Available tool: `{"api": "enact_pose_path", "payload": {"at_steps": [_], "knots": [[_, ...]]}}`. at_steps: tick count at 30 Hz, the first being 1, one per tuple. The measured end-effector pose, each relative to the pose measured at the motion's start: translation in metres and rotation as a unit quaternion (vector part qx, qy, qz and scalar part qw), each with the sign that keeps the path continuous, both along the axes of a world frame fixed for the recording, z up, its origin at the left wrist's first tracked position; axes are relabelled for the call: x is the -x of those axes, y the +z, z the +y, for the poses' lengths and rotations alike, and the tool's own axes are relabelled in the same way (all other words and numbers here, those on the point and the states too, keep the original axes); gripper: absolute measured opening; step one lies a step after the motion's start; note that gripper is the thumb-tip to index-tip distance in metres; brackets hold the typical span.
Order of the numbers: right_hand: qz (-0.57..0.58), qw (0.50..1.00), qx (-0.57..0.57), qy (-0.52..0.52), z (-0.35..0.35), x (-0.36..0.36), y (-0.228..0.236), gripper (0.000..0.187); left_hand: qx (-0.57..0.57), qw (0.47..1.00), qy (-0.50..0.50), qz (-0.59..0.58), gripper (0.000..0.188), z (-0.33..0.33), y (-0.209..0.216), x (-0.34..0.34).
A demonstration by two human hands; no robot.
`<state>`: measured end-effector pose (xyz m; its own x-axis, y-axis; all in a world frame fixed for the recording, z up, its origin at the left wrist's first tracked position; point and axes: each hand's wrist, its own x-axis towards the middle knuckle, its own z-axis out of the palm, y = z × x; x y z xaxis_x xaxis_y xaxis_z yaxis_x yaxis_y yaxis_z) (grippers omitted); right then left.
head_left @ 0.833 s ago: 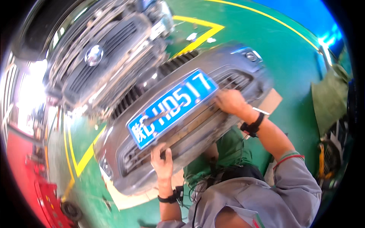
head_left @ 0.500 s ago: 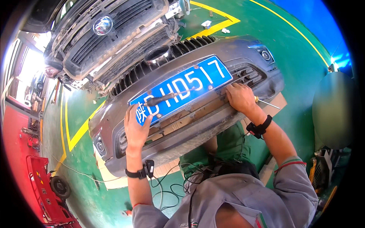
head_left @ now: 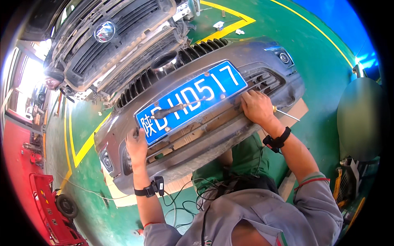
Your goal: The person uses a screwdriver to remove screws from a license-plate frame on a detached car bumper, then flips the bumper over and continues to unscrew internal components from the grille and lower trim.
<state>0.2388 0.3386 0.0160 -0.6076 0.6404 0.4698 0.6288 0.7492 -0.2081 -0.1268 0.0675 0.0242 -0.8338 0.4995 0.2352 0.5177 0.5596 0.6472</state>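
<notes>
A grey front bumper [head_left: 246, 51] lies in front of me with a blue licence plate [head_left: 193, 108] on it. Across the plate rests a dark-handled screwdriver [head_left: 166, 111], its thin shaft pointing right. My left hand [head_left: 136, 146] is at the plate's lower left corner, fingers bent and thumb close to them; what lies between them is hidden. Over the bumper's lower opening, right of the plate's lower edge, my right hand [head_left: 257, 107] is curled with fingertips on the bumper. A second screwdriver [head_left: 287, 115] sticks out from under its palm, shaft to the right; the handle is mostly covered.
Beyond the bumper stands a car with its front stripped [head_left: 123, 51]. Cardboard [head_left: 298, 111] lies under the bumper on the green floor. A red wheeled machine [head_left: 53, 209] stands at the left. Black cables [head_left: 182, 201] hang by my waist. Crumpled scraps [head_left: 239, 32] lie on the floor.
My left hand has drawn back from the plate's left end to its lower left corner. My right hand stays at the bumper's lower opening. The view has shifted slightly.
</notes>
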Motion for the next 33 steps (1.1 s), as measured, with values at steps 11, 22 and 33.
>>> {"api": "enact_pose_path", "payload": {"at_steps": [11, 22, 33], "knots": [[0.014, 1.0, -0.024, -0.008, 0.0, -0.002, -0.005, 0.012, -0.217, 0.876, 0.031, -0.429, 0.04, 0.009, 0.013, -0.008], [0.02, 0.999, -0.028, -0.006, -0.002, 0.0, -0.002, 0.012, 0.047, 0.977, -0.011, -0.208, 0.043, 0.005, 0.024, 0.009], [0.025, 0.999, -0.024, -0.008, -0.005, -0.005, 0.002, 0.012, 0.049, 0.946, -0.294, 0.126, 0.039, 0.085, 0.051, -0.056]]}}
